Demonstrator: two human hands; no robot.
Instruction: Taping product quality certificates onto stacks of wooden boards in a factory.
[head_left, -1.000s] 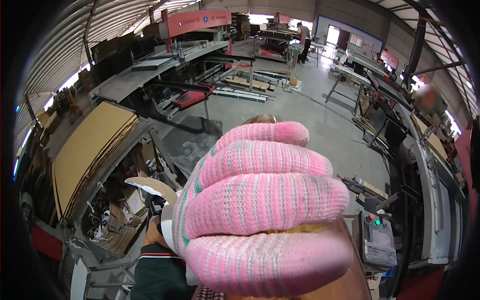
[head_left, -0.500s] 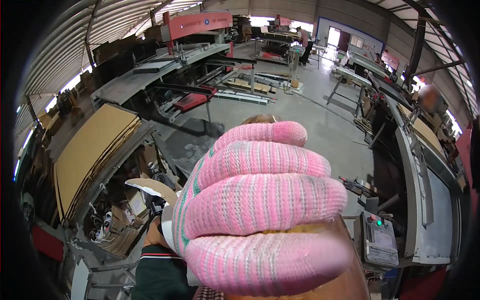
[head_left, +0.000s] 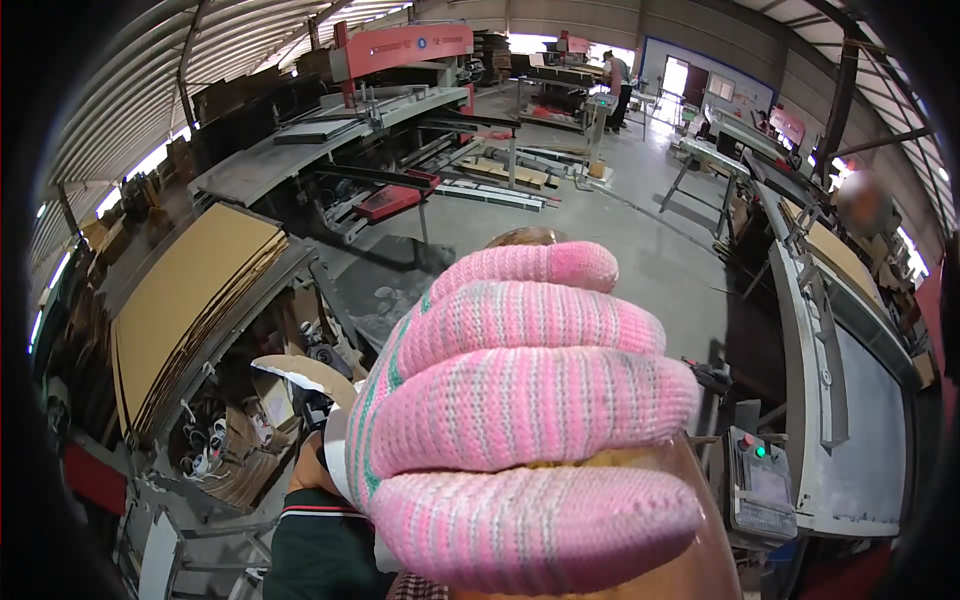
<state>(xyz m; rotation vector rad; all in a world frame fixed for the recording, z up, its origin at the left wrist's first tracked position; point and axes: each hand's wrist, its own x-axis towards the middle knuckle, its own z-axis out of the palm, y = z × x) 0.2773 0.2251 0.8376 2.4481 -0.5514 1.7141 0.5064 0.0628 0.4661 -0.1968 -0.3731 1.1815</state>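
Pink-gloved hand (head_left: 530,410), seemingly the left, is lying with its four fingers pressed together and pointing right, the unseen thumb leaving us unable to tell whether it is truly gripping. Directly behind those fingers a glossy amber thing (head_left: 690,572) is showing, peeking out past the top finger and below the bottom one, its length apparently running crosswise to them; the right hand isn't showing.

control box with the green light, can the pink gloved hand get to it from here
Probably not without moving: the pink gloved hand looks close to the camera, the control box farther off, and an amber-brown surface shows between them.
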